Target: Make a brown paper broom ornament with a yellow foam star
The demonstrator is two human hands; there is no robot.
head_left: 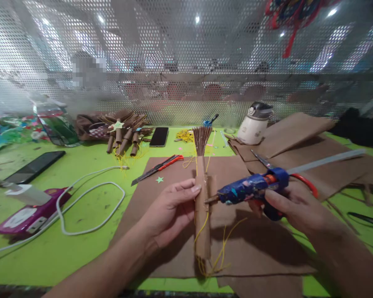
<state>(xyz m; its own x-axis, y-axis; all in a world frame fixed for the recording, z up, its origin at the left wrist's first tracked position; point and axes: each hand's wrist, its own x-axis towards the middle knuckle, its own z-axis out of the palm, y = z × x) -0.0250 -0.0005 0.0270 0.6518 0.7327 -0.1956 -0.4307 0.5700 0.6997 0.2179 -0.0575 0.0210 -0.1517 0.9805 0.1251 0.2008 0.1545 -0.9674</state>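
My left hand (177,203) pinches a brown paper tube (202,231) from its left side, holding it upright above a brown paper sheet (133,223). Pleated brown paper (202,140) fans out at the tube's top, and yellow string (222,252) hangs around its lower end. In my right hand (295,203) is a blue hot glue gun (248,188), with a long pale glue stick (328,161) coming out of its back. The gun's nozzle meets, or nearly meets, the tube's right edge, just below my left thumb. Both hands are closed.
A box cutter (157,169) and a green paper star (159,179) lie left of the tube. Finished-looking paper bundles (124,136), a phone (159,137) and a white bottle (253,126) stand farther back. A purple power strip (27,219) with a white cable (90,231) occupies the left.
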